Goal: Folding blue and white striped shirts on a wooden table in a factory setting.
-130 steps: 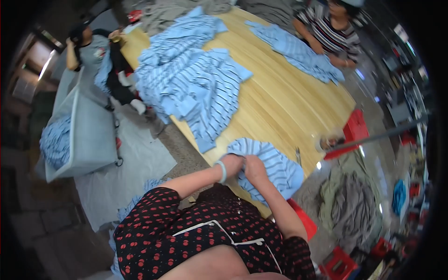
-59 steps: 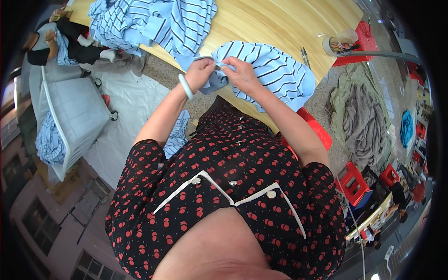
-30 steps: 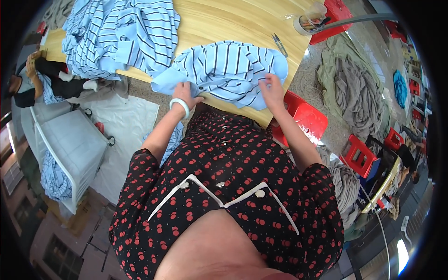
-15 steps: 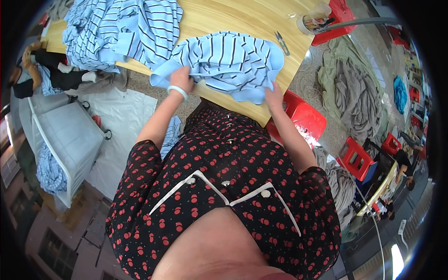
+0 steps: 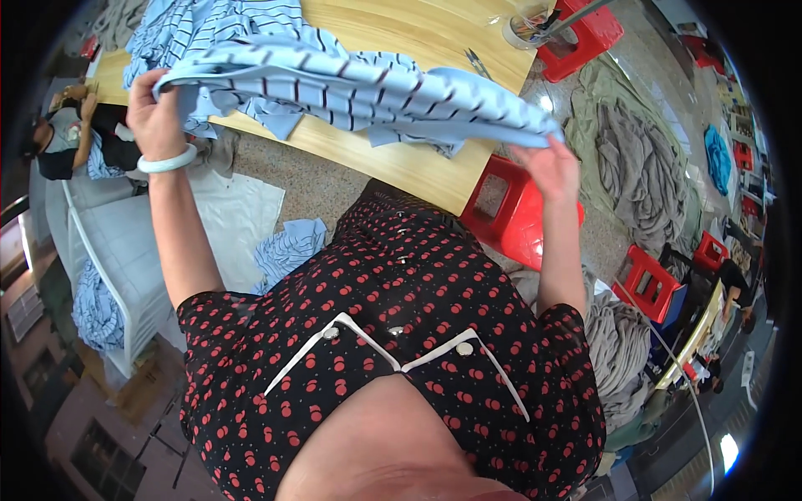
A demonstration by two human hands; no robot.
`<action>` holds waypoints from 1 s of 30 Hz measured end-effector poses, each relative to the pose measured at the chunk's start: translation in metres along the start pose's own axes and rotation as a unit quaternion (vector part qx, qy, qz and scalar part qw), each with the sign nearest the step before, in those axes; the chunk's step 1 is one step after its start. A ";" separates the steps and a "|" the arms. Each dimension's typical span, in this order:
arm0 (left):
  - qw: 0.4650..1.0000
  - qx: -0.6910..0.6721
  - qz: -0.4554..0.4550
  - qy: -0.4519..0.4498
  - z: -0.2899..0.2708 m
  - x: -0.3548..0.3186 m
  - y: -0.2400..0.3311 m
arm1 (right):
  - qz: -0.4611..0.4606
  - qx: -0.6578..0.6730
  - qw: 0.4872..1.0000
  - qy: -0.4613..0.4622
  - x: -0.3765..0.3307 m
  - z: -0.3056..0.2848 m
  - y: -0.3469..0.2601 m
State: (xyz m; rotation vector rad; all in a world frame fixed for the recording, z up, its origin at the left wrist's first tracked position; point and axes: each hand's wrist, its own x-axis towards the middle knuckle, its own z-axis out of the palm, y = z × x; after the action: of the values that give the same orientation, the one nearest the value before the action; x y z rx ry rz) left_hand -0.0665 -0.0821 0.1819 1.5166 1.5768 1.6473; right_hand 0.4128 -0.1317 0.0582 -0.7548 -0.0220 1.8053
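A light blue garment with dark and white stripes point(image 5: 359, 90) is stretched in the air between my hands, above the near edge of the wooden table point(image 5: 338, 152). My left hand point(image 5: 157, 123), with a pale bangle at its wrist, is closed on the garment's left end. At the other end my right hand point(image 5: 551, 171) pinches the cloth's edge between thumb and fingers. Behind the raised cloth lies a heap of matching striped fabric point(image 5: 205, 33) on the table. Small thread snips point(image 5: 476, 63) lie near the table's right side, partly hidden by the garment.
Red stools point(image 5: 522, 219) stand by the table's right corner. A cup of tools point(image 5: 526, 32) is at the far right. Grey cloth point(image 5: 639, 171) lies on the floor. To the left are a white wheeled cart point(image 5: 121, 238) and another person point(image 5: 79, 134).
Both hands have lifted the garment off the table and moved apart, the left one outward left, the right one outward right. The cloth went from bunched to stretched.
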 end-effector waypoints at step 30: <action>0.745 0.175 -0.078 -0.639 0.039 0.013 -0.204 | -0.318 -0.762 0.530 -0.192 0.151 0.126 0.231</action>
State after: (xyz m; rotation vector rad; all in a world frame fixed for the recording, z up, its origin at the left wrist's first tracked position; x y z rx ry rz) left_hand -0.1143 0.0046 -0.0014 1.9004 1.0771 -0.0546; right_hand 0.1277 -0.0454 0.0002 -1.1846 -2.1225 0.7522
